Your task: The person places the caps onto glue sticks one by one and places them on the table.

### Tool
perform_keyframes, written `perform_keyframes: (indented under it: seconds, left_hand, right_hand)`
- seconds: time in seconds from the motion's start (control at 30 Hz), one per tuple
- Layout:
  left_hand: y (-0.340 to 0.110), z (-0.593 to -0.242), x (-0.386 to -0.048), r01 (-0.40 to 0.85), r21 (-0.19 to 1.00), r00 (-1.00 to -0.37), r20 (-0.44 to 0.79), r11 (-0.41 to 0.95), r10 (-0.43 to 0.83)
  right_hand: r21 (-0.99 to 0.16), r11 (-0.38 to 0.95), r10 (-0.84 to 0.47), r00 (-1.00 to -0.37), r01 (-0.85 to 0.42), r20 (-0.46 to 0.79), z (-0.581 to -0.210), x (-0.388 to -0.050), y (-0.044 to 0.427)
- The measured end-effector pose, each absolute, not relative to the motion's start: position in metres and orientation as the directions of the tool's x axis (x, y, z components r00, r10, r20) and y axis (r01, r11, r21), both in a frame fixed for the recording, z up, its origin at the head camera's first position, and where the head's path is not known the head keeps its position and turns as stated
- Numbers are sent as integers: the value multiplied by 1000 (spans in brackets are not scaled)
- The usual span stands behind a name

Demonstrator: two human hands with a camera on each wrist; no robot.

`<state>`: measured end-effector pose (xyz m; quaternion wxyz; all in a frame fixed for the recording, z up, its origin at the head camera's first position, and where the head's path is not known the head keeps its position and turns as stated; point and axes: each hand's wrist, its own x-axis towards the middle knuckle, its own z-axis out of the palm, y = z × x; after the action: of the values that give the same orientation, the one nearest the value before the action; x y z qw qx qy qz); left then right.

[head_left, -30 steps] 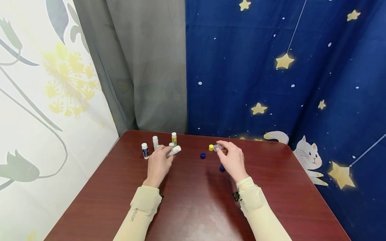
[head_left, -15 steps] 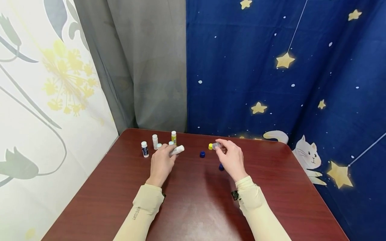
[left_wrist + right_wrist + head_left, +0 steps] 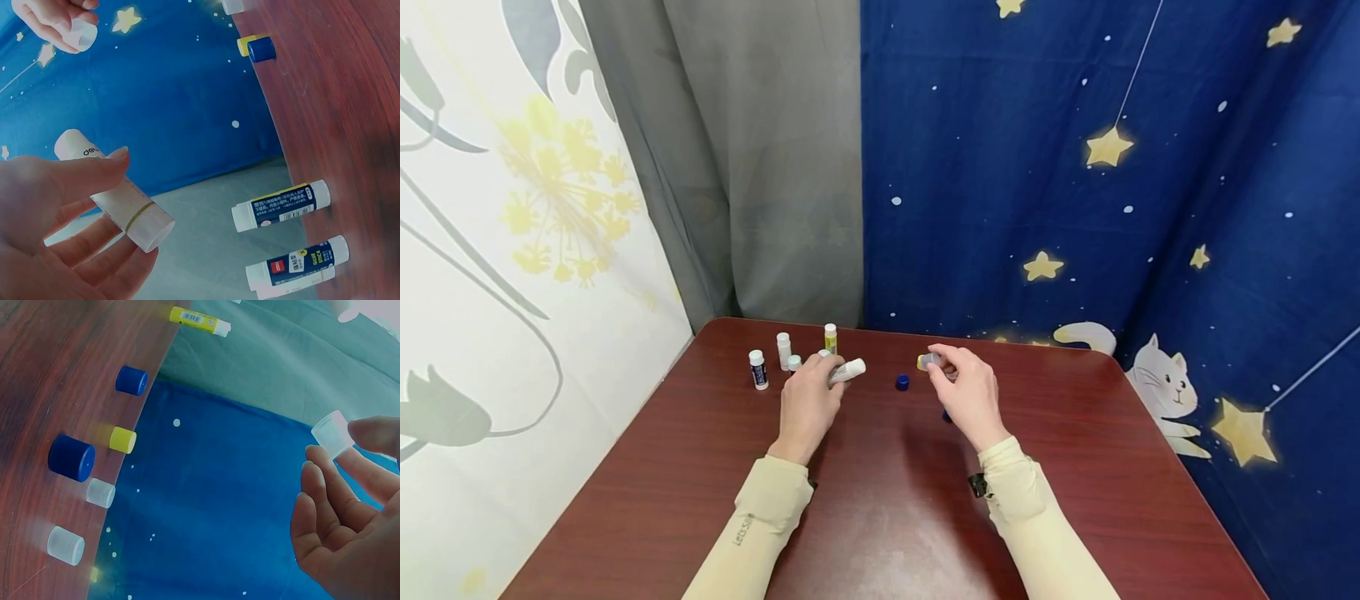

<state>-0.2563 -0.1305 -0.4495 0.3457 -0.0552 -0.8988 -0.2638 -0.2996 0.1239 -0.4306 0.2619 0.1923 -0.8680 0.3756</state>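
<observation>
My left hand (image 3: 808,408) grips a white glue stick (image 3: 128,205), thumb on one side and fingers on the other. The stick is tilted above the table, its white end toward the right hand. My right hand (image 3: 973,396) pinches a translucent cap (image 3: 332,434) between thumb and fingertips, apart from the stick. Uncapped glue sticks stand near the left hand: a navy-labelled one (image 3: 758,370), a white one (image 3: 784,352) and a yellow one (image 3: 831,338). Others are partly hidden behind that hand.
On the dark red table (image 3: 880,500), loose caps lie around the right hand: a far blue cap (image 3: 132,380), a near blue cap (image 3: 72,458), a yellow cap (image 3: 123,440) and two translucent caps (image 3: 100,493). Curtains (image 3: 797,167) hang behind the table's far edge.
The left hand has moved a little to the right with the glue stick. The right hand has shifted slightly left, its cap now overlapping the yellow cap in the head view.
</observation>
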Motion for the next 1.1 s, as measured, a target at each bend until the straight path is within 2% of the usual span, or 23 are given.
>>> perform_keyframes:
  seconds: [0.67,1.1]
  left_hand:
    - [-119,-447,-257,292,424,-774,631,857,-49]
    - [-112,-448,-257,300,410,-768,639,862,-37]
  right_hand:
    - [-524,624,-158,-751,-579,641,-428,-296,112]
    - [-555,599,-169,-768,-578,618,-428,-291,103]
